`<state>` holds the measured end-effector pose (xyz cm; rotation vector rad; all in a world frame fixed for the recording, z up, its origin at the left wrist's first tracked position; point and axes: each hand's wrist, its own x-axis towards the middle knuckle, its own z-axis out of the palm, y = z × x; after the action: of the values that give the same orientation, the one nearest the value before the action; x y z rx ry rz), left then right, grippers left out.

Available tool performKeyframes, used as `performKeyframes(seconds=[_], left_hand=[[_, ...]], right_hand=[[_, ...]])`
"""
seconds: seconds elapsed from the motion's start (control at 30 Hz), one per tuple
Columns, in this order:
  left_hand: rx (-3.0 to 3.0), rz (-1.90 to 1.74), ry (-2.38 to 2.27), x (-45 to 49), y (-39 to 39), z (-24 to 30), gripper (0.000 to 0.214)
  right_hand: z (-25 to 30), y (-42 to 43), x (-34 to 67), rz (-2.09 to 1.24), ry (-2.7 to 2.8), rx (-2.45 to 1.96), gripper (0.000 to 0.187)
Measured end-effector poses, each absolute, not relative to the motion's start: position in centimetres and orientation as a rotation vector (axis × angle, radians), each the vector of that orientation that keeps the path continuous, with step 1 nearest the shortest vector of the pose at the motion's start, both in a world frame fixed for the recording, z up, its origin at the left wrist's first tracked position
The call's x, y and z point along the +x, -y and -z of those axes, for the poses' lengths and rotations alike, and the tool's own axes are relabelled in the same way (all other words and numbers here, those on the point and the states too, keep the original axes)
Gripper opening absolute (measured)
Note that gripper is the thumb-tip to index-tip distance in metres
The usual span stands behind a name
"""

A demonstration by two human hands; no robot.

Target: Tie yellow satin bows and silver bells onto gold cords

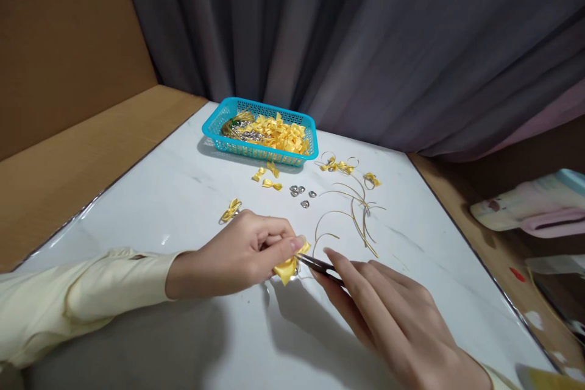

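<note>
My left hand [262,250] is closed on a yellow satin ribbon bow [286,270], pinched between thumb and fingers. My right hand [388,311] grips a pair of small dark scissors [320,265]; their handles are mostly hidden by the fingers. The blade tips reach the bow beside my left thumb. A thin gold cord [326,216] curves up near the tips, and whether it joins the bow I cannot tell. Behind my left hand lies another yellow bow with looped gold cord [232,209].
A blue basket [256,150] at the back holds yellow bows, gold cord and silver pieces. Loose bows [272,184], several silver heart-shaped pieces [304,203], corded bows [338,166] and cord lengths [365,219] lie on the white tabletop [183,213]. A grey curtain [292,30] hangs behind.
</note>
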<state>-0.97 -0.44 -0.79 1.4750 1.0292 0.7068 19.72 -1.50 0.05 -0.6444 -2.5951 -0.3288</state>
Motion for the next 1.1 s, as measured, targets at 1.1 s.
performKeyframes(seconds=[1.1], left_hand=[[0.997, -0.461, -0.824, -1.4, -1.1, -0.1, 0.015]], right_hand=[[0.8, 0.9, 20.0, 0.410, 2.595, -0.711, 0.018]])
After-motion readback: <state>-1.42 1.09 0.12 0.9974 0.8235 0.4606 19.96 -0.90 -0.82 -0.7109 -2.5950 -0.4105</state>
